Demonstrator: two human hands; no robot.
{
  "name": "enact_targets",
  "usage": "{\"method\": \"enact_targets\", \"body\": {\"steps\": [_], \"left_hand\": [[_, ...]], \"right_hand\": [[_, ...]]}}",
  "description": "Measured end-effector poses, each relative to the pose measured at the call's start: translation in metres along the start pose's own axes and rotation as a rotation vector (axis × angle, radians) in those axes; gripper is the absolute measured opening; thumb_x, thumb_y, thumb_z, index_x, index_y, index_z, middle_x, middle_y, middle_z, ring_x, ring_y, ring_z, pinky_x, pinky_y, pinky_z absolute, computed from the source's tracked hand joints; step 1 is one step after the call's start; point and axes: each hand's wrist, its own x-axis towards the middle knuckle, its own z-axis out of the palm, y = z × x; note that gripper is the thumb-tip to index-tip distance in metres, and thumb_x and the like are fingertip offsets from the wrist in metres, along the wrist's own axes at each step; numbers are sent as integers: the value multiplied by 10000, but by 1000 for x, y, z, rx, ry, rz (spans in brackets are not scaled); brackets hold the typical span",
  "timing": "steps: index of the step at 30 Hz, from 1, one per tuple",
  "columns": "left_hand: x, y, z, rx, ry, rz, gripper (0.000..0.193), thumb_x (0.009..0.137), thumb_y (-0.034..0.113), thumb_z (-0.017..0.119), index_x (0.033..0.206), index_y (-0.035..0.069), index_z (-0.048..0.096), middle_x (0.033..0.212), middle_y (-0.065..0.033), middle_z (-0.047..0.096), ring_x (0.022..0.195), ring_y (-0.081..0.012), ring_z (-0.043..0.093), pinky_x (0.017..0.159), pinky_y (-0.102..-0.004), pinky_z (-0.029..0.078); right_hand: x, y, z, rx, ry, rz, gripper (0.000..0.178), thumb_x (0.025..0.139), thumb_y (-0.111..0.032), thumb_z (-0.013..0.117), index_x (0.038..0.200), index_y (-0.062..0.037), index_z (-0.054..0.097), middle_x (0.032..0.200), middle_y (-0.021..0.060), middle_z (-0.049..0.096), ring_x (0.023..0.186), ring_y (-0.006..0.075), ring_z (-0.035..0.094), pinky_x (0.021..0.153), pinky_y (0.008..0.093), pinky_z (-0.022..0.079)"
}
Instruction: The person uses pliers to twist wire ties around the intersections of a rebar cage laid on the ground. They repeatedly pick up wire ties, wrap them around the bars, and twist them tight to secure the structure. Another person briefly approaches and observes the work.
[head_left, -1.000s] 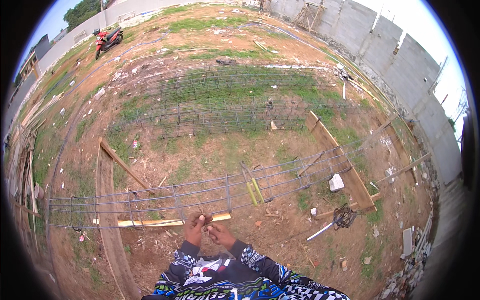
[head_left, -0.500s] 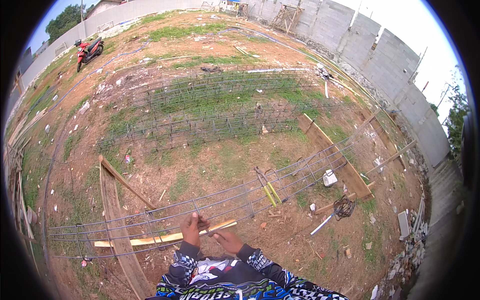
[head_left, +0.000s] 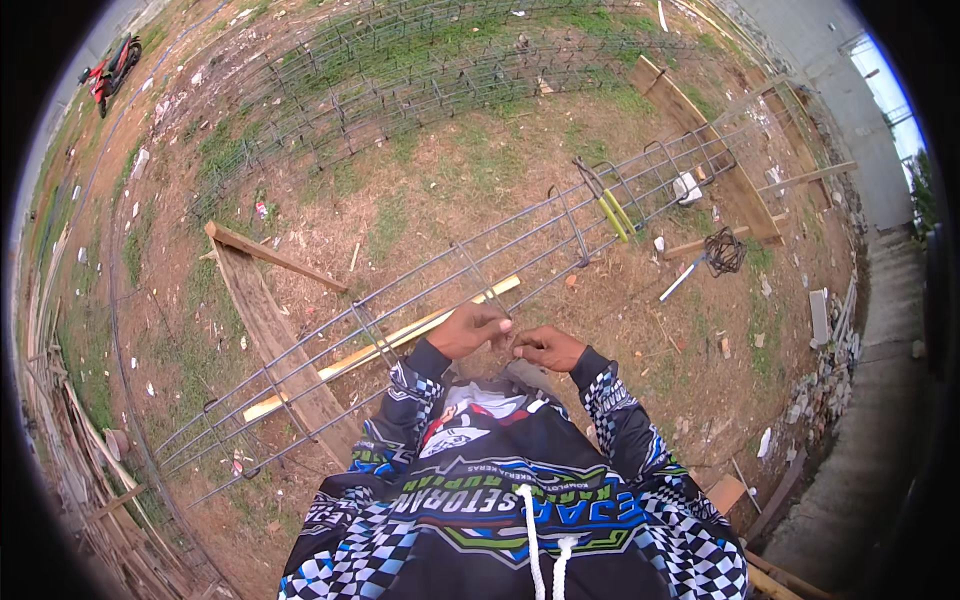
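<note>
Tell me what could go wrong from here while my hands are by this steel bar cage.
The yellow-green-handled tool rests on the steel bar cage with no hand on it, so a knock might make it slip off.
Your left hand and right hand are bare, so rough steel could scratch them.
Your left sleeve looks close to the bars and might snag.

Two boards [head_left: 250,290] bear a rebar cage [head_left: 468,266]
</note>
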Motion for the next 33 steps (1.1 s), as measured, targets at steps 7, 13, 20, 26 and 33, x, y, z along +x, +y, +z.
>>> {"method": "enact_targets", "body": {"steps": [7,13,20,26,33], "left_hand": [[-15,-45,-4,543,617,0,370,874,257,638,1145,5,622,1036,-160,675,941,-259,656,850,-359,494],[-15,-53,-1,626,646,-243,313,892,271,592,1025,0,674,837,-163,695,799,-237,678,732,-349,505],[18,-77,-7,390,585,-307,403,925,336,559,994,-43,676,783,-137,693,711,-203,676,631,-298,509],[46,-73,6,40,518,-435,477,901,414,602,987,-48,683,833,-124,696,644,-168,669,516,-258,535],[50,-64,11,205,493,-419,429,841,404,689,856,-23,722,660,-77,663,486,-98,563,422,-225,393]], "right_hand": [[-16,108,24,-342,469,404,240,838,-229,582,876,-17,688,833,194,679,770,306,657,714,420,496],[51,96,55,-492,512,301,233,827,-213,550,870,-25,681,841,239,650,822,392,628,749,483,481],[52,70,69,-172,884,72,177,897,-177,538,929,-28,629,804,213,647,755,396,630,656,444,486],[51,78,73,-70,991,0,165,918,-179,528,935,-25,585,793,204,643,763,397,632,639,442,481],[54,94,77,117,953,-48,275,939,-273,542,898,-8,598,649,107,591,581,223,588,536,353,439]]}}
